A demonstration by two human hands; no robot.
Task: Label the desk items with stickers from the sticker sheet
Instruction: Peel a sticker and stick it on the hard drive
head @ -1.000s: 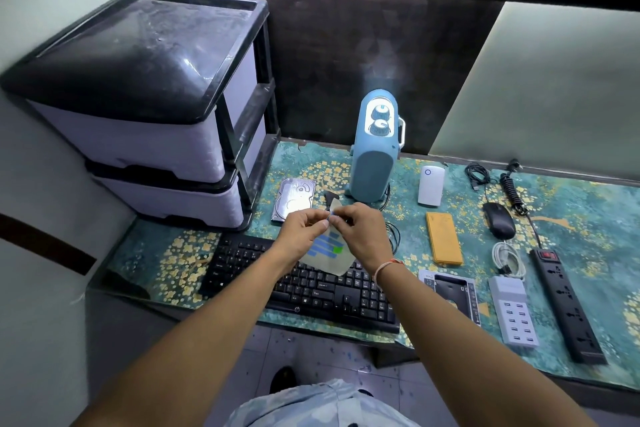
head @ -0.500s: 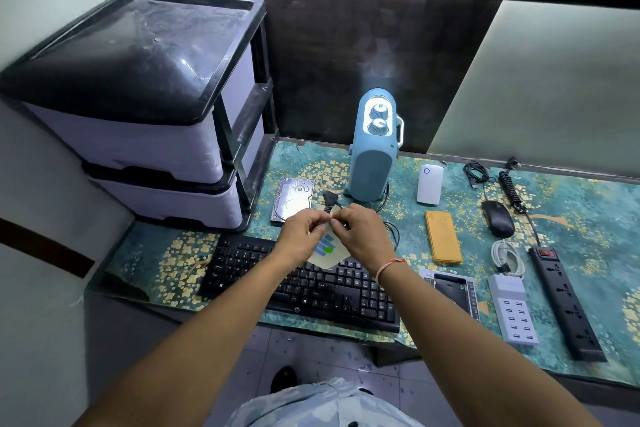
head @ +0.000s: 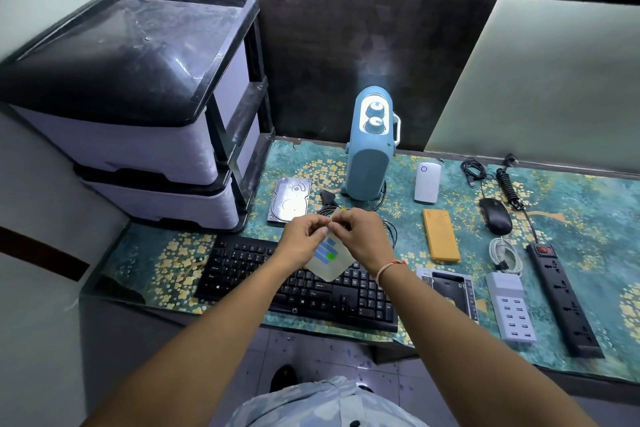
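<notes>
Both hands, left hand and right hand, pinch the sticker sheet above the keyboard, at 6 o'clock from the blue heater; no tabletop item visibly labelled yet, so the task looks barely begun.

Teal desk mat with a gold flower pattern; black keyboard; pale blue heater; mustard-yellow case; blue and green stickers on the sticker sheet.
</notes>
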